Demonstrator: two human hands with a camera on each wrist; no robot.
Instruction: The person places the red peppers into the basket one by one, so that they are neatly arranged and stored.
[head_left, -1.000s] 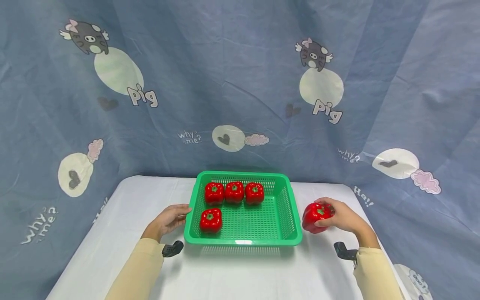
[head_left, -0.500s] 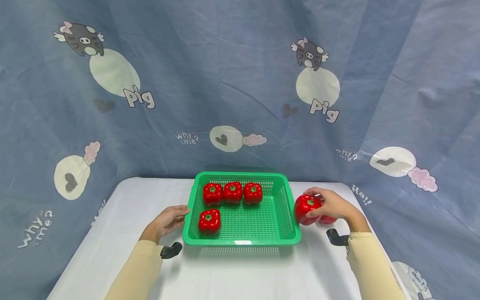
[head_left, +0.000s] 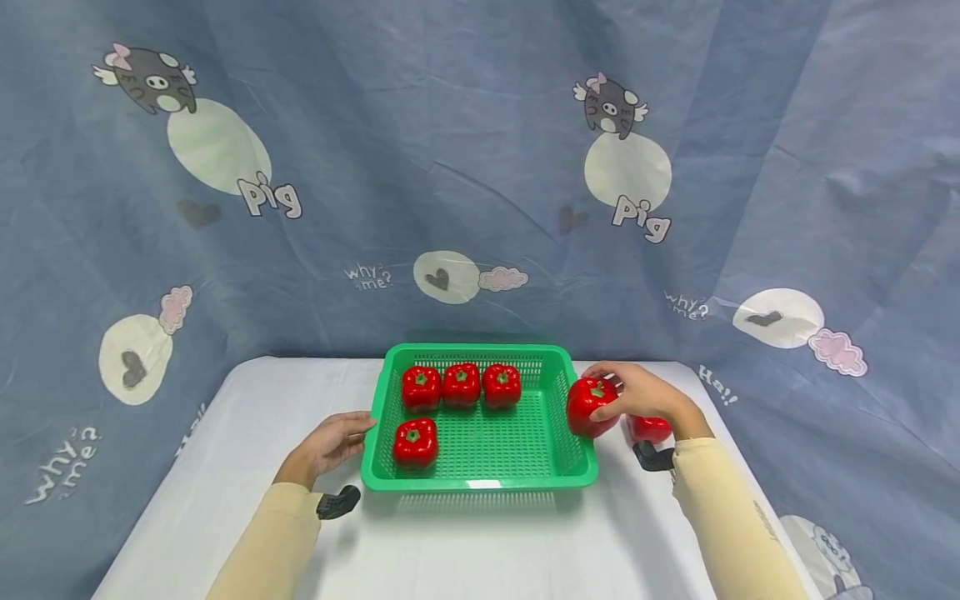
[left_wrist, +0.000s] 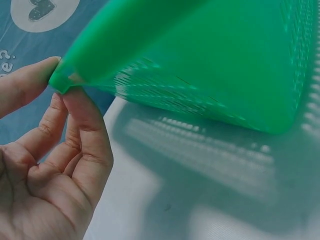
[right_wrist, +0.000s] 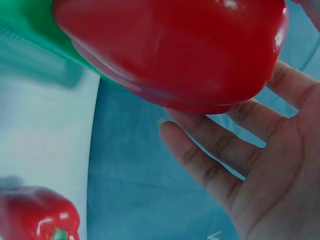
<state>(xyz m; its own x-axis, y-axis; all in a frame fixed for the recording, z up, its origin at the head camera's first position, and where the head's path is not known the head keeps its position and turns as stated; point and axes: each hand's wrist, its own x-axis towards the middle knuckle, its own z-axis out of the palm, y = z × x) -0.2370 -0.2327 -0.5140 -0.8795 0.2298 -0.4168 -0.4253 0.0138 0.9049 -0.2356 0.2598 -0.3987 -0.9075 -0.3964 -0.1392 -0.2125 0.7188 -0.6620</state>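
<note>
My right hand [head_left: 640,392] grips a red bell pepper [head_left: 591,407] over the right rim of the green basket [head_left: 480,483]. In the right wrist view this bell pepper [right_wrist: 175,50] fills the top, with fingers [right_wrist: 200,165] curled under and beside it. On the basket's left side my left hand [head_left: 330,446] pinches the rim; the left wrist view shows thumb and fingers on the basket edge [left_wrist: 62,82]. Inside the basket, several red bell peppers stand stem up: a row of three along the back, the middle one [head_left: 461,384] among them, and one [head_left: 416,443] at the front left.
Another red bell pepper [head_left: 648,428] lies on the white table [head_left: 480,550] to the right of the basket, partly behind my right wrist. A blue printed cloth [head_left: 480,167] hangs behind the table.
My right hand has carried its bell pepper leftward from beside the basket to above its right rim, uncovering another bell pepper on the table. The left hand keeps its hold on the rim.
</note>
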